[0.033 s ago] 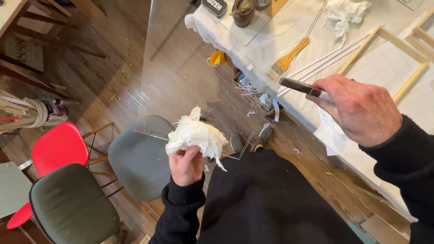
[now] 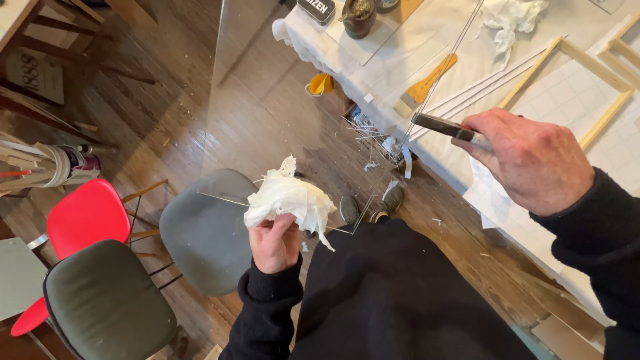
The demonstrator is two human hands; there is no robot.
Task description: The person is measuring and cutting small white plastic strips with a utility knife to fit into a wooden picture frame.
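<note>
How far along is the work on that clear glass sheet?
Looks done: thin glass offcuts litter the wooden floor, suggesting cutting is finished. In hand: the left hand presses a crumpled white paper wad to the large clear glass sheet, apparently wiping, while the right hand grips a dark metal tool. Left: the bare wooden frames on the white table hold no glass.

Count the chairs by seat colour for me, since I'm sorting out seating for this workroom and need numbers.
Red moulded chair: 1
Grey moulded chair: 1
Dark olive-green moulded chair: 1
Total: 3 chairs, all on the wooden floor to the left of the left hand, which holds a crumpled white paper wad.
</note>
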